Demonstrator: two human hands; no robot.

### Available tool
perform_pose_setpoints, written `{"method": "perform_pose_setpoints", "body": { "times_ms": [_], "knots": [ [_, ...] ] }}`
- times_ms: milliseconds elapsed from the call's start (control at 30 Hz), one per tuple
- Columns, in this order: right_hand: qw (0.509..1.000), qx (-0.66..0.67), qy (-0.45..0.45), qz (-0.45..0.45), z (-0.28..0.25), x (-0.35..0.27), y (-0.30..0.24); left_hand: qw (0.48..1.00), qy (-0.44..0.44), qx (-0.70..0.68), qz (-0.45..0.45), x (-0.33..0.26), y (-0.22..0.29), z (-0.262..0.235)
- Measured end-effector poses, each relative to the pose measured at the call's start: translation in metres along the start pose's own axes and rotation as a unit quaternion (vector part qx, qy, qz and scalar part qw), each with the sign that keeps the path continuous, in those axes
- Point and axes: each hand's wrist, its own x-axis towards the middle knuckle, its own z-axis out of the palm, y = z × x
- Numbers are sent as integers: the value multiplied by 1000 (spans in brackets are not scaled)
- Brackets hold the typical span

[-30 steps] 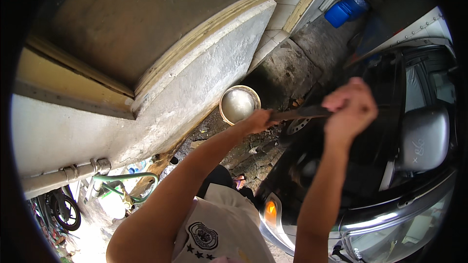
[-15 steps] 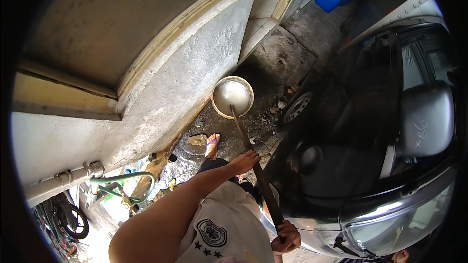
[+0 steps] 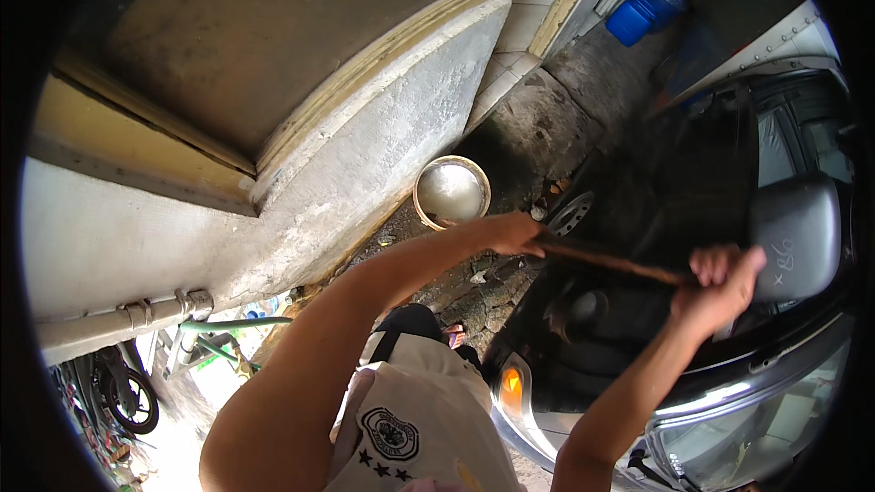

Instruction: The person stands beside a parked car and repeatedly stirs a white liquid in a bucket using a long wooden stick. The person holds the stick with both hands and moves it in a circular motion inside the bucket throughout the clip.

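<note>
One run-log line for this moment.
left hand: gripping stick | right hand: at stick, grip blurred | bucket: pale liquid, beside wall | car: on right

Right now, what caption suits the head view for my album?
Both hands hold a long stick near a bucket and black vehicle.

A scuffed whitish wall meets shadowed ground, apparently damp concrete.

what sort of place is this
Probably a narrow parking passage or yard beside a building: a dark vehicle stands along one side, a weathered wall with peeling paint runs along the other, and a motorbike stands at the lower left.
</note>
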Motion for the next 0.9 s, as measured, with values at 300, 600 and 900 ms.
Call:
{"method": "perform_pose_setpoints", "body": {
  "times_ms": [300, 600, 900],
  "knots": [
    [999, 43, -14, 27, -22, -94, 56, 998, 23, 18, -54, -48, -61, 65],
    [968, -226, -44, 101, -149, -340, -9, 970, 78, 229, 2, -141, -42, 224],
    [989, -27, -128, -63, -107, -145, -91, 988, 110, 110, 5, -40, 74, 127]
  ]
}}
